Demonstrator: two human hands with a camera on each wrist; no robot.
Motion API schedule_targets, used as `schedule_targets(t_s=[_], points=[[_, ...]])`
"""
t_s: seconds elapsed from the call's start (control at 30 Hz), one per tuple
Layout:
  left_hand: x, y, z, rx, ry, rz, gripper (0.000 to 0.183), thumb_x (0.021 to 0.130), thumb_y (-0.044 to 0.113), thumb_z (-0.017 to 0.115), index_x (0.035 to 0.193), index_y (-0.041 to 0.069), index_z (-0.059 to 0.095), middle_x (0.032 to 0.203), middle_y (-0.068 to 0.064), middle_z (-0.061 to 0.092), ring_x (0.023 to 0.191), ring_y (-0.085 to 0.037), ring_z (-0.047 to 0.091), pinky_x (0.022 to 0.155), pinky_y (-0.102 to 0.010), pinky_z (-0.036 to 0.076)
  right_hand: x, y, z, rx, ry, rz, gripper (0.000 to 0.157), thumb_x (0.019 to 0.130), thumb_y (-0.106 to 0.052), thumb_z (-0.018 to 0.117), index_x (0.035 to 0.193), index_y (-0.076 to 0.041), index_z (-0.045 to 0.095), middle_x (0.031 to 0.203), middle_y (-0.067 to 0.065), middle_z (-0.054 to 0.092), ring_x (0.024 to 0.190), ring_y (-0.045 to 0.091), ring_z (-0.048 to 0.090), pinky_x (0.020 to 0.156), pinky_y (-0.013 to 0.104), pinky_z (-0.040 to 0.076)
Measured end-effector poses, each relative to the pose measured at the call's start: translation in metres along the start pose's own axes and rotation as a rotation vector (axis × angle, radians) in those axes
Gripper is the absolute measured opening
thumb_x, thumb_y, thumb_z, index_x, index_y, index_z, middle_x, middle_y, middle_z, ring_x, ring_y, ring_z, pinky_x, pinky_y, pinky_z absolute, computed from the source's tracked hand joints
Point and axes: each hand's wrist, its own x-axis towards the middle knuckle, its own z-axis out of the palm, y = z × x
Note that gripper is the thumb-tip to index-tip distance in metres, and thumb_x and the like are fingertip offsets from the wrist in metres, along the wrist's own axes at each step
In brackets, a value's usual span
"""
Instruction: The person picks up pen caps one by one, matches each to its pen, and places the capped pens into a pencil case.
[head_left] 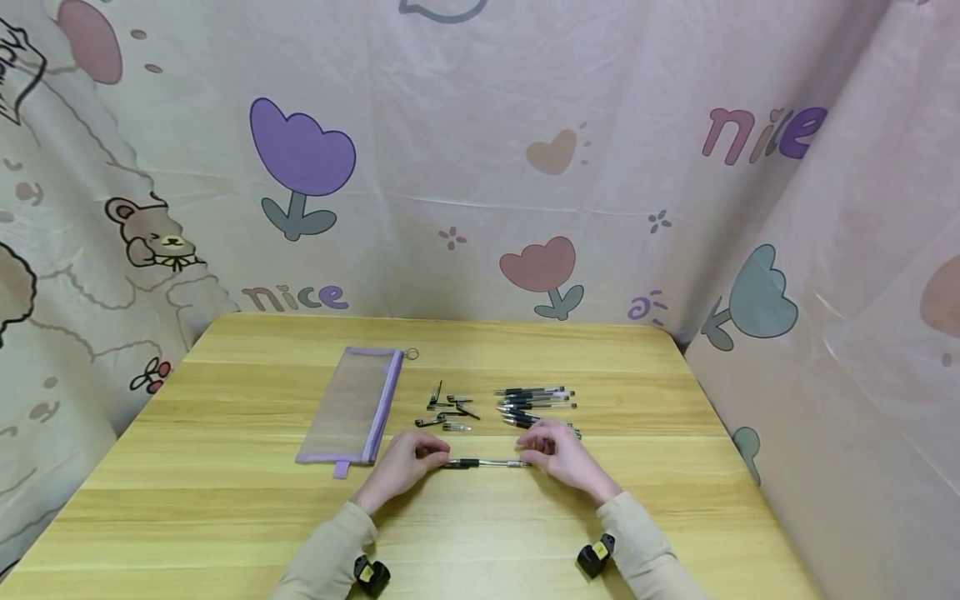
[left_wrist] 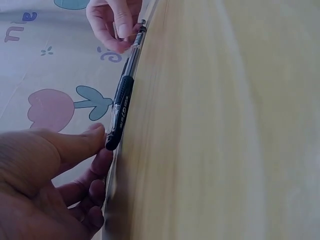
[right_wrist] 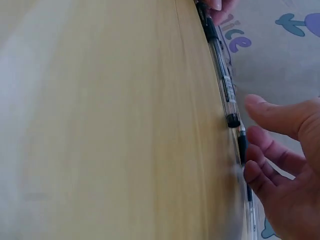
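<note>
A clear-barrelled pen (head_left: 491, 463) with a black front part lies crosswise on the table between my hands. My left hand (head_left: 411, 461) pinches its black end (left_wrist: 114, 142) between thumb and forefinger. By the other end, my right hand (head_left: 561, 454) has its thumb and fingers spread apart. A small gap shows between the right thumb (right_wrist: 260, 105) and the pen's black end plug (right_wrist: 233, 120). Beyond my hands lie several small black pen caps (head_left: 450, 413), and to their right several more pens (head_left: 534, 400) in a loose pile.
To the left lies a flat mesh zip pouch (head_left: 345, 408) with purple edging and a ring at its far corner. The wooden table (head_left: 480, 533) meets a printed curtain (head_left: 450, 167) at the back and sides. Each wrist carries a small black device (head_left: 596, 557).
</note>
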Motion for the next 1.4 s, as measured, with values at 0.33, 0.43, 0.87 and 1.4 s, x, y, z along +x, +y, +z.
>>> schedule_targets(t_s=[0.33, 0.43, 0.87, 1.4], points=[[-0.002, 0.003, -0.002, -0.027, 0.079, -0.052, 0.014, 0.091, 0.009, 0.071, 0.103, 0.009, 0.077, 0.101, -0.005, 0.076, 0.090, -0.015, 0.064, 0.081, -0.026, 0.051, 0.003, 0.003, -0.002, 0.103, 0.232, 0.129, 0.028, 0.085, -0.003, 0.075, 0.113, -0.004, 0.072, 0.100, 0.008, 0.066, 0.081, 0.008, 0.054, 0.072, 0.019, 0.048], [-0.002, 0.004, -0.002, -0.027, 0.093, -0.070, 0.014, 0.091, 0.009, 0.071, 0.103, 0.010, 0.077, 0.100, -0.004, 0.076, 0.087, -0.012, 0.063, 0.079, -0.024, 0.050, 0.004, 0.003, -0.003, 0.098, 0.259, 0.152, 0.028, 0.085, -0.002, 0.076, 0.112, -0.005, 0.073, 0.096, 0.007, 0.066, 0.078, 0.008, 0.053, 0.069, 0.018, 0.047], [-0.003, 0.001, -0.003, -0.033, 0.098, -0.040, 0.015, 0.092, 0.006, 0.070, 0.104, 0.008, 0.077, 0.101, -0.005, 0.076, 0.087, -0.012, 0.061, 0.076, -0.022, 0.048, 0.012, 0.005, -0.008, -0.041, 0.322, 0.227, 0.015, 0.082, -0.003, 0.079, 0.096, -0.008, 0.077, 0.095, 0.007, 0.071, 0.072, 0.009, 0.049, 0.066, 0.020, 0.040], [-0.005, 0.002, -0.004, -0.019, 0.090, -0.036, 0.014, 0.092, 0.006, 0.069, 0.103, 0.009, 0.077, 0.101, -0.005, 0.076, 0.089, -0.015, 0.064, 0.078, -0.022, 0.049, 0.017, 0.007, -0.006, -0.158, 0.300, 0.200, 0.008, 0.081, -0.002, 0.080, 0.087, -0.009, 0.078, 0.097, 0.007, 0.073, 0.095, 0.026, 0.067, 0.086, 0.042, 0.053]])
